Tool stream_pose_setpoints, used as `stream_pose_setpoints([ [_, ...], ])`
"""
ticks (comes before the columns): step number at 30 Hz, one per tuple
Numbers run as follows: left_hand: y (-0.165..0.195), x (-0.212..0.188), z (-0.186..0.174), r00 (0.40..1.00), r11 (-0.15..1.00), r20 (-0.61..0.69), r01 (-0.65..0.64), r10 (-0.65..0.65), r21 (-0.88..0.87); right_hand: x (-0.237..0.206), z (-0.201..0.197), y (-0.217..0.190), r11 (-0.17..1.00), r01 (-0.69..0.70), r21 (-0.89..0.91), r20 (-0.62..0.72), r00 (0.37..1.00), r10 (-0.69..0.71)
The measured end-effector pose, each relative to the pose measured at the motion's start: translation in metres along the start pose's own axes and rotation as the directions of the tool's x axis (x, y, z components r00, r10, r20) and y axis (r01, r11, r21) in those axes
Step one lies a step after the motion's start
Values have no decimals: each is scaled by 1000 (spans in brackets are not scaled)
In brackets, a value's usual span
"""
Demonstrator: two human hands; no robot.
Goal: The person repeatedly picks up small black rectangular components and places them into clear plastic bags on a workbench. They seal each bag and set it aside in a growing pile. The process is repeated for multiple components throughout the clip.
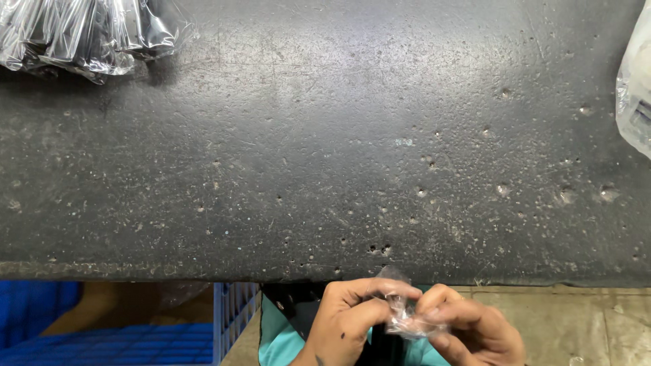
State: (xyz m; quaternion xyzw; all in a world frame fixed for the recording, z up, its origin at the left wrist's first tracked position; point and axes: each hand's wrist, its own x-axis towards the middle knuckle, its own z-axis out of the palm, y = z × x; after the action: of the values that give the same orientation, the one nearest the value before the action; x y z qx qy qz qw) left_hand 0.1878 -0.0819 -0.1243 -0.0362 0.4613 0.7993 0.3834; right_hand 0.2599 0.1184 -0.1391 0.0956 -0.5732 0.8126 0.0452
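Both hands sit at 6 o'clock, just below the near edge of the dark, pitted table [325,149]. The left hand [349,318] and right hand [468,329] pinch 1 small clear plastic bag [401,313] between them, fingertips closed on its crumpled film. The bag is held off the table, over a teal garment [278,339]. At 10 o'clock lies a pile of clear bags [81,34] with dark contents. At 3 o'clock another clear bag [636,95] enters. A blue crate [102,335] stands at 8 o'clock.
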Motion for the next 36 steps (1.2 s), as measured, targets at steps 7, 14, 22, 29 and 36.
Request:
stream_pose_setpoints([
  [7, -14, 9, 5, 996, 999, -92, -7, 3, -44, 41, -4, -16, 936, 43, -350, 213, 976, 34],
  [14, -10, 3, 5, 986, 984, -56, -150, 155, 91, 47, 11, -6, 934, -354, -45, -26, 935, 353],
  [22, 11, -14, 4, 976, 939, 84, -216, 201, 266, 45, -1, 9, 848, -526, -69, -21, 850, 526],
  [29, 21, -14, -4, 959, 960, 204, -233, 199, 157, 44, -10, 14, 809, -587, 34, -54, 807, 588],
  [36, 21, -5, -12, 997, 1000, 80, -10, 12, -22, 41, -5, 16, 839, -541, 55, 6, 840, 542],
])
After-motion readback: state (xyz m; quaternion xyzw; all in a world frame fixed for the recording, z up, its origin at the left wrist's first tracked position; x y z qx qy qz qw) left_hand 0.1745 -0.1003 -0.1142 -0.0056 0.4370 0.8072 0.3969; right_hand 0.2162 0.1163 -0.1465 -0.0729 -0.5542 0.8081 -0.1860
